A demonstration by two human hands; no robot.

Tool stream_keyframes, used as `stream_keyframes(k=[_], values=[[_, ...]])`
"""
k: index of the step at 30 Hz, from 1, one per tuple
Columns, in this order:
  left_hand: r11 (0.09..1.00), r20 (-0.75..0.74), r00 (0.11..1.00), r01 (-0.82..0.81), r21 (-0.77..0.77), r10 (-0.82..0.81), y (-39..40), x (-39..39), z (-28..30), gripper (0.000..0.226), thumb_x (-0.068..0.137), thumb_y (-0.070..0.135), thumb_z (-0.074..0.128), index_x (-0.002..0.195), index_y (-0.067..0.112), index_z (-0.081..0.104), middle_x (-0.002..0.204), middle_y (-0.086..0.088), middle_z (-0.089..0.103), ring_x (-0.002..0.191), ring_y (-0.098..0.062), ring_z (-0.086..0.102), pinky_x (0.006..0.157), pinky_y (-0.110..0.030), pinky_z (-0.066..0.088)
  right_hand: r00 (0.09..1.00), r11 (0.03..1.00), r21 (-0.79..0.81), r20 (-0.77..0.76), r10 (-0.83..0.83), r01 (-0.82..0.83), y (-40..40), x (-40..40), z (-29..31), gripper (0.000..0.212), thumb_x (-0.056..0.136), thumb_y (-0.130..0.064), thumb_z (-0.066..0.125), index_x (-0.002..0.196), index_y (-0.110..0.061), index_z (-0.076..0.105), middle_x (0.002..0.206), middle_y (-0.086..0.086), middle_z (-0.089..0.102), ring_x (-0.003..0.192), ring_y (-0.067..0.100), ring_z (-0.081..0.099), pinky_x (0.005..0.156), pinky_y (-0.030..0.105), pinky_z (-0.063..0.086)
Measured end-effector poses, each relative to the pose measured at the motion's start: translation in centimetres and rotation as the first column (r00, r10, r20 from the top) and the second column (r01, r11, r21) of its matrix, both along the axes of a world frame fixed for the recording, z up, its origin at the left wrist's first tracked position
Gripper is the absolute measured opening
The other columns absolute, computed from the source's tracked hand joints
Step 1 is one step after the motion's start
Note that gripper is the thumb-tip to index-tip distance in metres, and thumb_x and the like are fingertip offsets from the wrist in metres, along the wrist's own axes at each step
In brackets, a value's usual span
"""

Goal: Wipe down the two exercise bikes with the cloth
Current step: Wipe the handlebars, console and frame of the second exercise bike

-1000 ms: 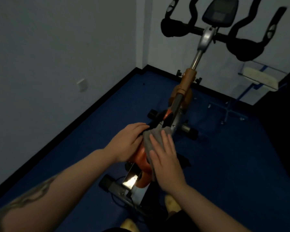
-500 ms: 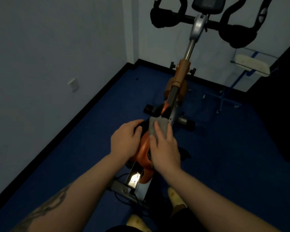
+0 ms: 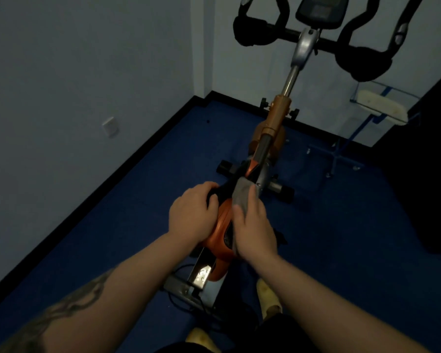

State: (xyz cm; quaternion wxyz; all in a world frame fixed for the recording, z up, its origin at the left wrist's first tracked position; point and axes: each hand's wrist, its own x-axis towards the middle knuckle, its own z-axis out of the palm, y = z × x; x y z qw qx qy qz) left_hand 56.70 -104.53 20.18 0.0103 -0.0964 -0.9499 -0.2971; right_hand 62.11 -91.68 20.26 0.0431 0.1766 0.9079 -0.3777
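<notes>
Both forearms extended forward, left hand (image 3: 192, 215) curled downward, right hand (image 3: 255, 229) flat with fingers straight

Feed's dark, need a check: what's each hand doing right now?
Left hand: fingers curled over the bike frame, gripping it, no cloth.
Right hand: open, straight fingers pressing the grey cloth onto the frame.

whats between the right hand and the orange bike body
The grey cloth: the right hand presses it onto the orange bike body, seen in the head view.
</notes>
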Motion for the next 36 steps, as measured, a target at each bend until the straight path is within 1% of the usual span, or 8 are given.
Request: stream_keyframes(k=[3, 6, 13, 18, 23, 28, 33, 36], values=[[0.988, 0.121, 0.990, 0.087, -0.124, -0.072, 0.0, -0.8, 0.3, 0.038, 0.102, 0.033, 0.030, 0.136, 0.029, 0.045, 0.125, 0.001, 0.059, 0.109, -0.020, 0.056, 0.084, -0.037, 0.045, 0.993, 0.993, -0.081, 0.095, -0.076, 0.084, 0.7, -2.8, 0.6, 0.065, 0.102, -0.045, 0.025, 0.153, -0.029, -0.012, 0.154, 0.008, 0.030, 0.122, 0.031, 0.049, 0.093, 0.042, 0.046], [0.978, 0.231, 0.964, 0.163, -0.131, -0.130, -0.1, -1.7, 0.6, 0.041, 0.103, 0.036, 0.026, 0.140, 0.028, 0.041, 0.132, 0.001, 0.054, 0.115, -0.020, 0.054, 0.094, -0.040, 0.044, 0.999, 0.999, 0.009, -0.008, 0.042, -0.042, -0.3, 0.6, 0.5, 0.064, 0.099, -0.050, 0.023, 0.151, -0.036, -0.012, 0.157, 0.001, 0.019, 0.126, 0.026, 0.042, 0.093, 0.039, 0.044], [0.996, 0.218, 0.973, 0.084, -0.016, -0.079, -0.7, -1.7, 0.2, 0.038, 0.100, 0.046, 0.034, 0.133, 0.037, 0.052, 0.127, 0.012, 0.057, 0.117, -0.010, 0.052, 0.085, -0.028, 0.038, 0.998, 0.987, -0.154, 0.055, -0.042, 0.050, 1.2, -3.6, 0.4, 0.065, 0.103, -0.040, 0.027, 0.153, -0.029, -0.013, 0.158, 0.007, 0.020, 0.125, 0.029, 0.047, 0.095, 0.039, 0.045], [0.998, 0.205, 0.977, 0.052, 0.024, -0.056, -0.6, -1.6, 0.1, 0.035, 0.099, 0.046, 0.038, 0.129, 0.039, 0.054, 0.125, 0.015, 0.058, 0.114, -0.006, 0.052, 0.082, -0.026, 0.035, 0.978, 0.976, -0.080, -0.071, 0.195, -0.201, 1.6, -0.9, 0.1, 0.063, 0.099, -0.051, 0.023, 0.148, -0.044, -0.016, 0.162, -0.001, -0.004, 0.140, 0.025, 0.030, 0.102, 0.042, 0.043], [0.999, 0.216, 0.976, 0.028, 0.035, -0.035, -0.6, -1.7, 0.4, 0.032, 0.099, 0.044, 0.041, 0.126, 0.040, 0.056, 0.126, 0.016, 0.059, 0.113, -0.006, 0.053, 0.085, -0.028, 0.039, 0.999, 0.984, -0.178, 0.013, 0.037, -0.034, 2.5, -6.4, 0.3, 0.066, 0.102, -0.045, 0.027, 0.149, -0.041, -0.020, 0.161, 0.008, -0.015, 0.142, 0.031, 0.027, 0.107, 0.042, 0.038], [0.999, 0.219, 0.975, -0.041, 0.029, 0.034, -0.5, -1.2, 0.6, 0.031, 0.097, 0.045, 0.045, 0.123, 0.037, 0.059, 0.126, 0.017, 0.060, 0.113, -0.006, 0.054, 0.085, -0.026, 0.039, 0.954, 0.949, -0.104, -0.073, 0.291, -0.297, 3.6, -4.2, -0.9, 0.065, 0.099, -0.055, 0.024, 0.142, -0.052, -0.024, 0.156, -0.001, -0.031, 0.147, 0.027, 0.010, 0.108, 0.037, 0.029], [0.994, 0.213, 0.972, -0.112, 0.022, 0.104, -0.3, -0.8, 1.1, 0.027, 0.097, 0.040, 0.044, 0.116, 0.035, 0.063, 0.119, 0.017, 0.062, 0.107, -0.007, 0.056, 0.086, -0.029, 0.043, 0.990, 0.967, -0.218, -0.075, 0.116, -0.130, 5.9, -11.2, -0.5, 0.057, 0.102, -0.044, 0.027, 0.154, -0.026, 0.011, 0.159, 0.008, 0.008, 0.138, 0.027, 0.032, 0.102, 0.028, 0.032], [0.985, 0.186, 0.968, -0.172, -0.001, 0.169, -0.2, -0.4, 1.2, 0.025, 0.097, 0.039, 0.043, 0.108, 0.035, 0.065, 0.111, 0.016, 0.063, 0.102, -0.008, 0.057, 0.085, -0.033, 0.046, 0.972, 0.949, -0.230, -0.149, 0.184, -0.215, 5.5, -8.6, -1.2, 0.066, 0.096, -0.056, 0.026, 0.154, -0.032, 0.006, 0.158, 0.002, 0.004, 0.133, 0.015, 0.031, 0.105, 0.028, 0.034]])
